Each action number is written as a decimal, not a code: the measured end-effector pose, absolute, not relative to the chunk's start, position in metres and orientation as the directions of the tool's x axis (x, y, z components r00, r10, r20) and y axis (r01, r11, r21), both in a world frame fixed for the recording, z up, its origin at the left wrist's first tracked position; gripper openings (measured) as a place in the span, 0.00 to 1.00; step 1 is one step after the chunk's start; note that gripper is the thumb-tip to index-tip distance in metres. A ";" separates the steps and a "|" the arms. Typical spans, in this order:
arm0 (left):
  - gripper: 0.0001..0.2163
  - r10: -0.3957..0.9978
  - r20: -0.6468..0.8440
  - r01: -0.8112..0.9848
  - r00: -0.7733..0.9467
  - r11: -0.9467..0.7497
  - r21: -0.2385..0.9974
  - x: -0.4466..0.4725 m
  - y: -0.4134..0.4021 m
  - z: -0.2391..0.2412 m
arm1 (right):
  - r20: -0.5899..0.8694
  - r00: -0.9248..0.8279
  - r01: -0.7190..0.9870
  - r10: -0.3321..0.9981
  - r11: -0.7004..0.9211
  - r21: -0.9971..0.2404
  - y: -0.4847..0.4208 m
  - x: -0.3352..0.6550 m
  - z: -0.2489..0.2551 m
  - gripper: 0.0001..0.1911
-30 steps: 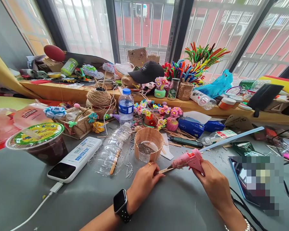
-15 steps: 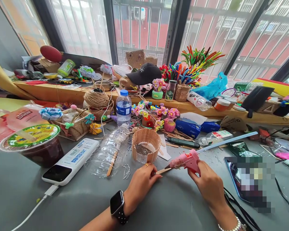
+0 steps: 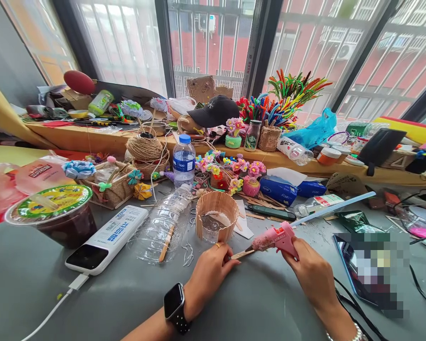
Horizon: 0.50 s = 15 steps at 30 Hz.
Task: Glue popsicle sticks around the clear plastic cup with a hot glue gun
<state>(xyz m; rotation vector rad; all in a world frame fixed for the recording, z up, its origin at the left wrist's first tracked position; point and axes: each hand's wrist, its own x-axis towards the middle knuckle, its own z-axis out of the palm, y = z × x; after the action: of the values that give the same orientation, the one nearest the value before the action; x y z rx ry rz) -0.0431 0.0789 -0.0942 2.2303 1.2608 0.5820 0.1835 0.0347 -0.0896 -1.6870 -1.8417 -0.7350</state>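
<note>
Between the thumb and fingers of my left hand [image 3: 212, 267] is one end of a wooden craft stick [image 3: 244, 255], held low over the table. My right hand [image 3: 310, 270] is wrapped around the handle of a pink hot glue gun [image 3: 275, 238], and its nozzle rests at or just above the stick. A long clear glue stick [image 3: 335, 209] juts from the gun's back. Just beyond my left hand stands a round cup [image 3: 217, 217] with wooden sticks around its clear wall; part of the wall is bare.
A clear cut plastic bottle [image 3: 159, 222] lies on the left with a stick on it. Nearby are a white power bank [image 3: 106, 241] and a lidded drink cup [image 3: 55, 213]. A phone [image 3: 355, 265] lies right, beside black cables. Crafts and a water bottle [image 3: 183, 161] line the back.
The view has shifted slightly. The glue gun's nozzle has moved a little along the stick toward my left fingers; both hands keep their grip.
</note>
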 end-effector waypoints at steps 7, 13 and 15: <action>0.05 0.872 0.106 0.661 0.477 -0.436 0.611 -0.043 0.079 -0.095 | 0.683 -0.066 0.997 0.728 0.069 0.024 0.035 0.185 -0.092 0.22; 0.06 0.874 0.101 0.666 0.476 -0.433 0.608 -0.043 0.079 -0.095 | 0.701 -0.109 0.994 0.704 0.087 0.067 0.034 0.183 -0.089 0.22; 0.06 0.873 0.094 0.669 0.479 -0.433 0.604 -0.043 0.079 -0.094 | 0.702 -0.110 0.994 0.704 0.085 0.070 0.033 0.183 -0.088 0.22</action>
<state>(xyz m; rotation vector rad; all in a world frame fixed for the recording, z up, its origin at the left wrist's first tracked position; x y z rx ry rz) -0.0429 0.0792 -0.0943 2.2360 1.2750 0.5475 0.1830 0.0333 -0.0884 -1.6679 -1.8702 -0.7614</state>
